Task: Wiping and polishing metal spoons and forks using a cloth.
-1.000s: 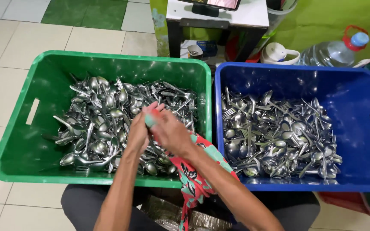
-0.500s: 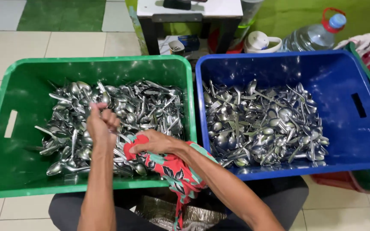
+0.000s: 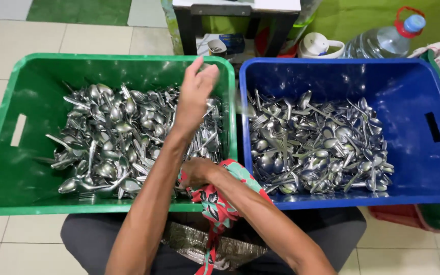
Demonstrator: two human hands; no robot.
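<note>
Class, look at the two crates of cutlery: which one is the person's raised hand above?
The green crate, on the left. The left hand is raised over its right end; the blue crate has no hand above it.

A tiled floor (image 3: 77, 38) carries a green crate (image 3: 6, 168) and a blue crate (image 3: 434, 168) (side by side).

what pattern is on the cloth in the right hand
The floral cloth, red with green and white leaf shapes, shows best in the head view, bunched in the right hand.
</note>
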